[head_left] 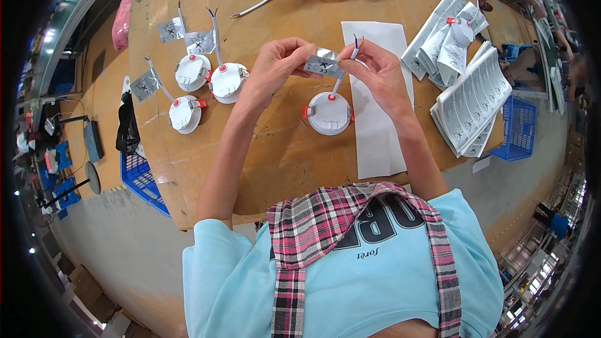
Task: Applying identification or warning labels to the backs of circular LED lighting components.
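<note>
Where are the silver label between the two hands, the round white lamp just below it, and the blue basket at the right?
Silver label (322, 66): head view, on its printed face.
Round white lamp (329, 115): head view, middle of its upward face.
Blue basket (519, 129): head view, on its latticework.

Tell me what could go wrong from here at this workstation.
1. The silver foil label, held between the left hand and right hand, could crease or end up crooked.
2. A tug on the white cable at the right hand might drag the round white lamp it runs into.
3. The nearer stack of white printed sheets lies near the right edge of the brown tabletop, so a bump might send some over.
</note>
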Action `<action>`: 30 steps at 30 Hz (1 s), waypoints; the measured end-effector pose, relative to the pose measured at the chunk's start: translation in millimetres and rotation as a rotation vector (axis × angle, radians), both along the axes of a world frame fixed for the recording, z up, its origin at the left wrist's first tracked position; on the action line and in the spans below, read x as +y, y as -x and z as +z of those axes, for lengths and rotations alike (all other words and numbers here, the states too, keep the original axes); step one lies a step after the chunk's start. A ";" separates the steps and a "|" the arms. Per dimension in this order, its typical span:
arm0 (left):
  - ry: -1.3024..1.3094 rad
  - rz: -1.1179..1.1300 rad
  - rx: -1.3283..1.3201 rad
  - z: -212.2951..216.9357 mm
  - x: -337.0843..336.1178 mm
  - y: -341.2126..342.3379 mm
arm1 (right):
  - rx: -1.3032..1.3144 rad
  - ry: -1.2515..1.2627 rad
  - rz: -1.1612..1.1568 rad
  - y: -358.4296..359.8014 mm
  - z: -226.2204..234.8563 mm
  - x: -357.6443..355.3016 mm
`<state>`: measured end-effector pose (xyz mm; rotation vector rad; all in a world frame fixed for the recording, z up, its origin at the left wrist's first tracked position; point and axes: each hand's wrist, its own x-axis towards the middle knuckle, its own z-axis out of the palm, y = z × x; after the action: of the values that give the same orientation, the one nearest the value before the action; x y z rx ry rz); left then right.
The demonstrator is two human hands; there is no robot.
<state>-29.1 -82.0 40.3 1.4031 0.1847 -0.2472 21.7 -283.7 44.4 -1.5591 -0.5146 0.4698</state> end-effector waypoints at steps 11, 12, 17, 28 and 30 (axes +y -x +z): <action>-0.035 0.085 -0.119 2.4 -0.8 -0.3 | -0.461 0.105 -0.302 -2.9 29.3 0.6; -0.037 0.090 -0.119 3.3 1.3 0.5 | -0.826 0.293 -0.335 -4.0 36.9 0.6; -0.202 -0.012 -0.225 22.0 4.6 -2.7 | -0.970 0.390 -0.097 -4.7 52.3 12.6; -0.250 -0.109 -0.235 29.4 6.6 -2.0 | -0.986 0.382 -0.078 -5.2 46.0 17.3; -0.245 -0.114 -0.229 32.2 5.4 -3.2 | -1.053 0.334 -0.083 -7.6 44.0 15.8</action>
<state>-25.9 -76.6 72.5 1.6751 -0.0570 -0.1595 29.3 -268.0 88.4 -2.0834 -1.1997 -0.4090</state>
